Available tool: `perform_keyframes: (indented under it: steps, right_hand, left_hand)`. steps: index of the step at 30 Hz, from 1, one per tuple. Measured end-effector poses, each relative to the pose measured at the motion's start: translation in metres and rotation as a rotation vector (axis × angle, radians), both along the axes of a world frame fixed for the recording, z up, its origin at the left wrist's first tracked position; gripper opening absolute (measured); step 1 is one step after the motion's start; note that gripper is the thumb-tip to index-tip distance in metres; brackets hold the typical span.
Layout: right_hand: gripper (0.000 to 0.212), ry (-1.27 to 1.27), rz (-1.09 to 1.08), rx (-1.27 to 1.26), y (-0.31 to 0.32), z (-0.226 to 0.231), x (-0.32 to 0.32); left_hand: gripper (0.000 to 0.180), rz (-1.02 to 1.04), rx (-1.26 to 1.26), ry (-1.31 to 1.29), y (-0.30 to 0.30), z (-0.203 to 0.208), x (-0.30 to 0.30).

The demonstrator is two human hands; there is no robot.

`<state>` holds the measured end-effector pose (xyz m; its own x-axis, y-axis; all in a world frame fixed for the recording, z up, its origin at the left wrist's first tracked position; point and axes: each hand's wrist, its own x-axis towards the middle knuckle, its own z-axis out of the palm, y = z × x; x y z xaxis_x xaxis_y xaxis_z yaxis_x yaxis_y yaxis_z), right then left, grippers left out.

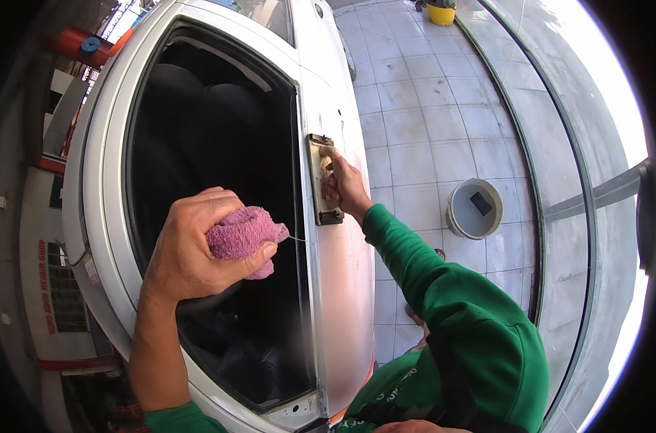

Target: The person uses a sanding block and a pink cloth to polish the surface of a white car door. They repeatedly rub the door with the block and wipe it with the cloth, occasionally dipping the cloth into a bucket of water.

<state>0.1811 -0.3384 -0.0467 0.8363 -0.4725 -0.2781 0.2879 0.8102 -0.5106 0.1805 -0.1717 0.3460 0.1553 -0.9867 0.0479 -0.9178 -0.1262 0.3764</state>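
Observation:
My left hand (183, 249) is closed round a bunched pink cloth (237, 234), held above the dark side window (205, 151) of a white car. From the cloth's right end a thin streak of water runs toward the door's upper edge. My right hand (351, 186) grips the handle of a long sanding block (318, 169), which lies along the door just below the window. Part of its working face is hidden against the panel. Lower down, the car door (346, 289) shows a dull, pinkish patch.
On the tiled floor (414, 137) to the right stands a bucket (454, 220) of greyish water with a dark rectangular piece in it. A yellow bucket (441, 14) is at the far end. Glass panels (559, 238) line the right side. Buildings show beyond the car at left.

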Motion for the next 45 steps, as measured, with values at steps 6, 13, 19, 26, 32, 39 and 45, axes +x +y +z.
perform_keyframes:
  steps: [6, 13, 19, 26, 32, 39, 45]
  right_hand:
    - [0.044, 0.257, 0.059, 0.179, 0.100, 0.001, -0.114]
    - [0.041, 0.049, -0.054, 0.025, 0.012, 0.002, -0.015]
    - [0.042, 0.206, 0.046, 0.123, 0.088, -0.017, -0.104]
    - [0.042, 0.129, -0.025, 0.101, 0.045, 0.002, -0.052]
    - [0.044, 0.114, 0.032, 0.147, 0.071, -0.015, -0.087]
    - [0.044, 0.168, -0.018, 0.090, 0.070, 0.002, -0.073]
    - [0.044, 0.126, 0.023, 0.108, 0.044, 0.008, -0.053]
  left_hand:
    - [0.031, 0.012, -0.009, 0.064, 0.001, -0.001, -0.003]
    - [0.032, -0.024, 0.036, 0.050, 0.003, -0.007, 0.001]
    - [0.034, -0.039, -0.033, 0.041, 0.005, -0.008, 0.002]
    - [0.032, -0.047, 0.069, 0.080, 0.001, -0.009, -0.006]
    - [0.029, -0.014, 0.095, 0.095, -0.001, -0.004, -0.011]
    - [0.031, -0.039, 0.091, 0.040, 0.001, -0.009, -0.006]
    - [0.032, -0.013, 0.055, 0.020, 0.000, -0.009, -0.005]
